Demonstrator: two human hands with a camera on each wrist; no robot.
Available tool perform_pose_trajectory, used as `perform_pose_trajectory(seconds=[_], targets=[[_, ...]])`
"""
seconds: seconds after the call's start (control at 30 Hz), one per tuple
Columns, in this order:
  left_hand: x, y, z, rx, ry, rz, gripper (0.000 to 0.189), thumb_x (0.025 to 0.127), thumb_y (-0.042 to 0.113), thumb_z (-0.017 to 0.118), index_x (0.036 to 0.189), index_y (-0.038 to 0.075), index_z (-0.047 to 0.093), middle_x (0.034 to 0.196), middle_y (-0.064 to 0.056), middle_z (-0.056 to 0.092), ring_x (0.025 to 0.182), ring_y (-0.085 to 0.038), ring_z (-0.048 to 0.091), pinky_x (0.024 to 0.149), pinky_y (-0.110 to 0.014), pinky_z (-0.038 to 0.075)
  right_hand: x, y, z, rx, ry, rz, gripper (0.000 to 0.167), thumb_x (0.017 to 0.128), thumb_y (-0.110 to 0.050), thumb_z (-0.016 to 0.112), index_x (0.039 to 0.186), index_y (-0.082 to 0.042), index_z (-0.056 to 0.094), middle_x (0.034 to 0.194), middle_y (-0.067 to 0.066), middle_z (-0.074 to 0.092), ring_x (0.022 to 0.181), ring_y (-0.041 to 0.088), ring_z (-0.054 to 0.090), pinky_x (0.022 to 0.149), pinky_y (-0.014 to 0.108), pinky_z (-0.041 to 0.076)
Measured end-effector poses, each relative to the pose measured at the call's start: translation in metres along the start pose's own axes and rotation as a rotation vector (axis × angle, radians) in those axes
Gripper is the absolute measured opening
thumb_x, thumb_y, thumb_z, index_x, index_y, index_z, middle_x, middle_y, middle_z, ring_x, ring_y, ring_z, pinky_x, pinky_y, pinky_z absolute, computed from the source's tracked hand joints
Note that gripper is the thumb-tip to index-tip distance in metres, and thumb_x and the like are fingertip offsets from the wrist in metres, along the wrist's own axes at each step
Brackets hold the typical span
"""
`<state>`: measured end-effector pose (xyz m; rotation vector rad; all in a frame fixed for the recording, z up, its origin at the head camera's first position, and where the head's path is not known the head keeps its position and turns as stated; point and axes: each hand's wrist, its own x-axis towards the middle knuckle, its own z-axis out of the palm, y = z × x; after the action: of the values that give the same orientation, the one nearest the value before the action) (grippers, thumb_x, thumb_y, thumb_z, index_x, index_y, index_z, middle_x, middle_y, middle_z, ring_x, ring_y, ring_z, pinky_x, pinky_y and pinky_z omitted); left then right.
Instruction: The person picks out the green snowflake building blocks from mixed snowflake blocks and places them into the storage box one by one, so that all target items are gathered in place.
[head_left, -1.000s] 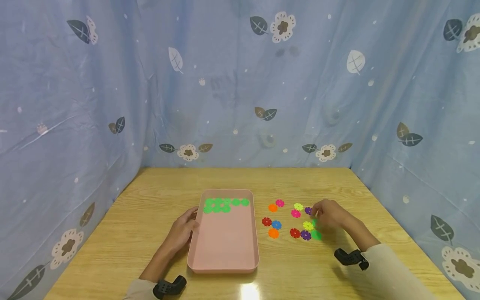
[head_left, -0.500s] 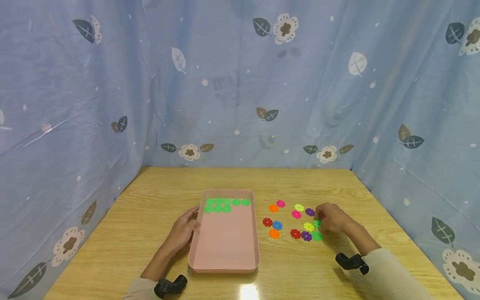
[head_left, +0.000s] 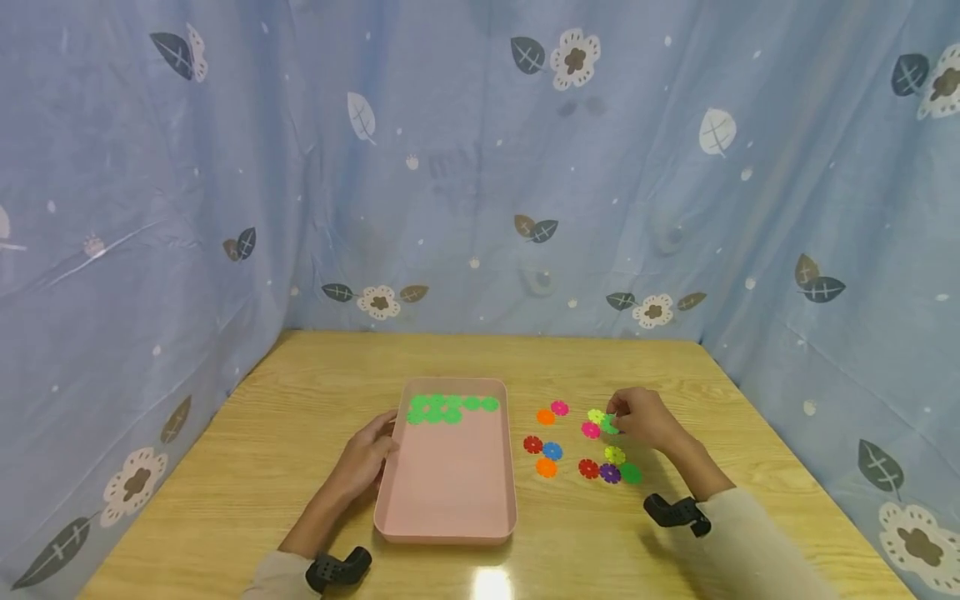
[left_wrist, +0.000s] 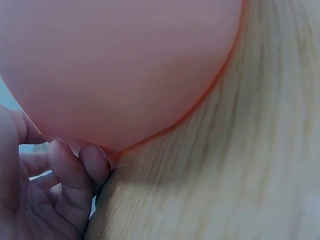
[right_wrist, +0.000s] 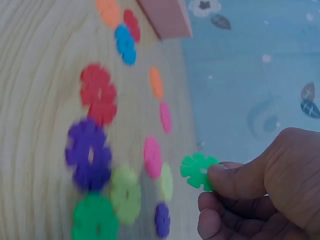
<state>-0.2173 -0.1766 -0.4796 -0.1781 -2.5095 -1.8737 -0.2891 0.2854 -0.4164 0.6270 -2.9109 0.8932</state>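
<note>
My right hand pinches a green flower-shaped plastic disc between thumb and finger, lifted off the table. Beneath and around it lie loose discs: a purple one, a green one, a red one, a pink one and two yellow ones. My left hand holds the left edge of a pink tray; the left wrist view has its thumb and curled fingertips at the tray's wall. Several green discs lie in two rows at the tray's far end.
Between the tray and my right hand lie a blue disc, orange discs, a red disc and a pink disc. A wooden table carries everything. A blue patterned curtain surrounds its back and sides.
My right hand has picked up a green disc from the right-hand group and moved up and to the left with it. My left hand stays at the tray.
</note>
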Motion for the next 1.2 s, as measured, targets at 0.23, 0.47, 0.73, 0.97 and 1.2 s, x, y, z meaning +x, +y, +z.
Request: perform_pose_trajectory(seconds=[0.23,0.47,0.73,0.97,1.2], targets=[[-0.001,-0.003,0.000,-0.010,0.004,-0.027,0.058,0.099,0.009,0.045,0.156,0.008,0.036,0.147,-0.020,0.052,0.050,-0.019,0.052,0.042,-0.028,0.046,0.013,-0.022,0.012,0.041,0.021,-0.004,0.004,0.089,0.003,0.068,0.087,0.001,0.065,0.076,0.004,0.060,0.066,0.018,0.051,0.060,0.031,0.047],[0.000,-0.004,0.000,-0.009,0.008,-0.028,0.059,0.098,0.009,0.046,0.156,0.009,0.037,0.147,-0.020,0.052,0.050,-0.019,0.053,0.042,-0.028,0.046,0.023,-0.039,0.022,0.069,0.058,-0.004,0.005,0.091,-0.002,0.069,0.088,-0.002,0.066,0.074,0.005,0.062,0.063,0.017,0.054,0.060,0.030,0.048],[-0.001,-0.002,0.000,0.005,0.011,-0.030,0.058,0.098,0.009,0.046,0.156,0.010,0.038,0.147,-0.020,0.052,0.052,-0.021,0.054,0.043,-0.029,0.047,0.035,-0.059,0.035,0.140,0.069,-0.048,0.004,0.092,-0.002,0.069,0.091,-0.001,0.065,0.076,0.006,0.063,0.065,0.019,0.058,0.061,0.031,0.049],[0.001,0.000,-0.002,0.019,0.017,-0.024,0.060,0.097,0.010,0.047,0.156,0.009,0.037,0.148,-0.021,0.051,0.054,-0.019,0.054,0.043,-0.028,0.046,0.047,-0.084,0.047,0.233,0.102,-0.040,0.004,0.094,-0.003,0.067,0.095,0.000,0.067,0.083,0.007,0.065,0.071,0.018,0.057,0.065,0.031,0.051],[0.000,0.001,-0.001,0.009,0.007,-0.022,0.060,0.098,0.009,0.047,0.156,0.009,0.037,0.149,-0.022,0.050,0.051,-0.019,0.052,0.043,-0.028,0.046,0.060,-0.102,0.068,0.270,0.120,-0.061,0.005,0.094,-0.005,0.068,0.096,-0.001,0.070,0.083,0.005,0.066,0.073,0.018,0.060,0.065,0.030,0.051]])
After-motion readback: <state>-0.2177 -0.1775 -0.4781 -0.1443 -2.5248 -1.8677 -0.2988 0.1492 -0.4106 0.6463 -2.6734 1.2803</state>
